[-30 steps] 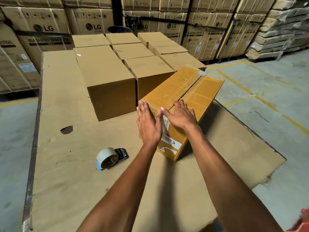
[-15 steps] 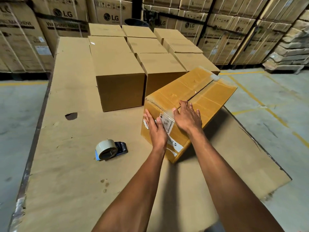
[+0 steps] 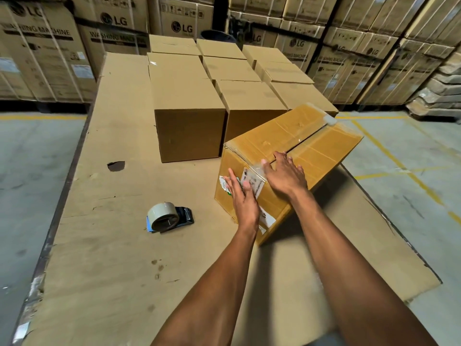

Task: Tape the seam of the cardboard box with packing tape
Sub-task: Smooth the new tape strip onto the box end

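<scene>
A yellowish cardboard box sits at an angle on a flat cardboard sheet, its top seam running away from me under clear tape. My left hand presses flat against the box's near side, over a white label and the tape end. My right hand lies flat over the near top edge, at the end of the seam. A tape dispenser with a roll of packing tape lies on the sheet to the left of the box, untouched.
Several plain closed boxes stand in rows just behind and left of the taped box. Stacked washing-machine cartons line the back wall. Concrete floor with yellow lines lies to the right. A hole marks the sheet.
My left hand slid from the top edge down onto the box's near side. My right hand stayed at the near top edge. The view shifted closer and leftward.
</scene>
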